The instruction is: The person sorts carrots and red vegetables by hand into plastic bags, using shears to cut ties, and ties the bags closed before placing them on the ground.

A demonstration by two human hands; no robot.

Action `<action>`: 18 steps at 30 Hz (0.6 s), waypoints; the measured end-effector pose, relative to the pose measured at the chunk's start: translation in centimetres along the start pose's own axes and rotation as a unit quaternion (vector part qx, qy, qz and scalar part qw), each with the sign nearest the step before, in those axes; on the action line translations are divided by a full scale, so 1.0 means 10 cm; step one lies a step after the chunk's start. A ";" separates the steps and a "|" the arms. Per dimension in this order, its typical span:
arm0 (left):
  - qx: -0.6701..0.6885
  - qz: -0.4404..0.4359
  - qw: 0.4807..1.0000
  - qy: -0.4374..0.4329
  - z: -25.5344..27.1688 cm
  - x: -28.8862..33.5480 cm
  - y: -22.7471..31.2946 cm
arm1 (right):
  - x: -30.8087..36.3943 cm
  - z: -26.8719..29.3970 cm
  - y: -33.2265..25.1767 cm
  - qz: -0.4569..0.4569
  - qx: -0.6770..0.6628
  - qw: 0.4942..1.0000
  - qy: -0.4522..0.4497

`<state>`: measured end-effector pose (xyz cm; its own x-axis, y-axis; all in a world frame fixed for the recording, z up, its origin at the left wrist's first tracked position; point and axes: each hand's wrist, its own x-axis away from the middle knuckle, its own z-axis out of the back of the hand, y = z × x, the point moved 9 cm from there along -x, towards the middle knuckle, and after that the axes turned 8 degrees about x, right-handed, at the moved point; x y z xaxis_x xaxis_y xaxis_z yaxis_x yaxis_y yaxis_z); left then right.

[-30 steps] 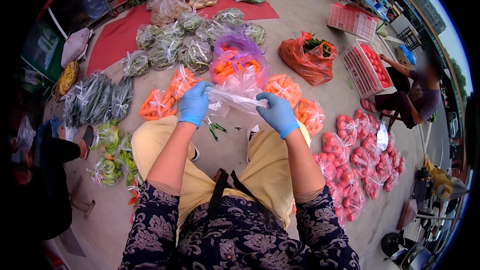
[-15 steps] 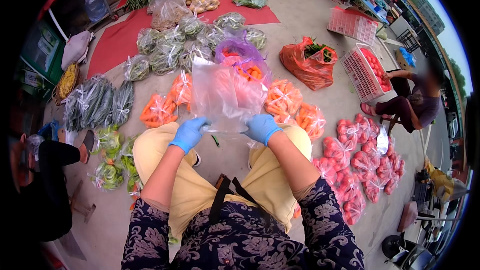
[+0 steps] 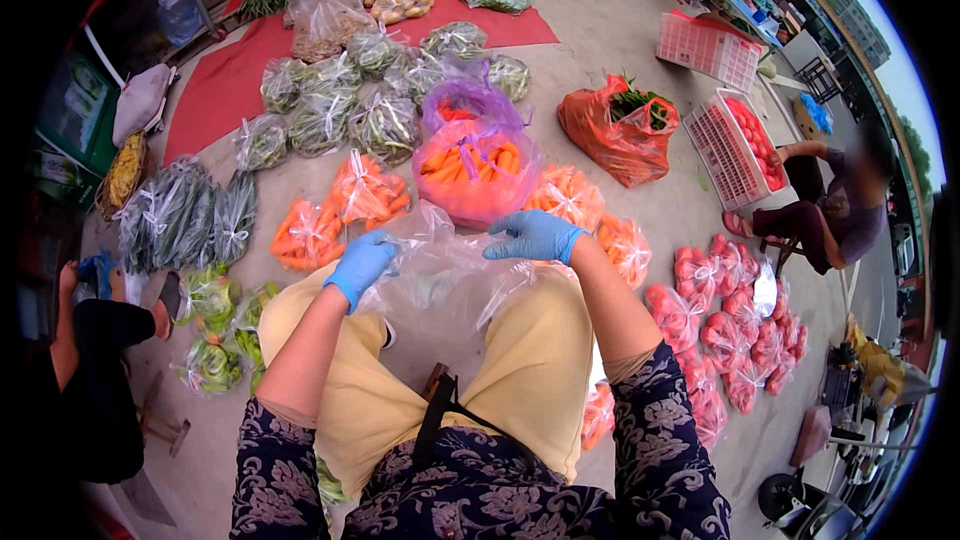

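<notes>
Between my knees hangs a clear plastic bag (image 3: 440, 275), spread wide and crumpled toward its top. My left hand (image 3: 362, 268), in a blue glove, is closed on the bag's left edge. My right hand (image 3: 540, 238), gloved the same, is at the bag's right side with thumb and fingers apart. Just beyond the bag stands an open purple bag of loose carrots (image 3: 470, 168). Tied clear bags of carrots (image 3: 368, 190) lie to its left, and another carrot bag (image 3: 566, 194) lies to its right.
Bagged green vegetables (image 3: 325, 112) lie ahead, near a red mat (image 3: 225, 90). Bagged red round produce (image 3: 728, 325) covers the ground at right. An orange bag of greens (image 3: 618, 130) stands beyond. At right a seated person (image 3: 840, 200) reaches to a crate (image 3: 732, 150); another person's leg (image 3: 110, 325) shows at left.
The clear bag has come down and toward me from in front of the purple bag, and it has spread wider. My right hand's fingers have opened out. The carrots behind are now uncovered.
</notes>
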<state>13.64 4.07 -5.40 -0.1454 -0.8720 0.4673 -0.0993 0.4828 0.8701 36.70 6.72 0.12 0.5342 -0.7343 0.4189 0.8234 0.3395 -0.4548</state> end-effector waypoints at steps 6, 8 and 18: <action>-0.621 -0.074 0.777 0.065 -0.21 -0.63 -0.01 | -0.86 0.39 0.66 -0.034 -0.085 0.956 0.280; -0.610 -0.144 0.777 0.059 -0.54 -0.83 0.09 | -1.14 0.25 0.80 0.015 0.037 0.961 0.274; -0.634 0.036 0.766 -0.103 -0.45 -1.92 -1.31 | -1.75 -1.39 0.90 0.055 -0.056 0.995 -0.062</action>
<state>22.18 14.17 -25.08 -0.2706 -0.7522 0.6008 0.9326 -0.0498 0.3576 32.03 14.47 -22.24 0.6444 -0.6165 0.4524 0.7362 0.3404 -0.5849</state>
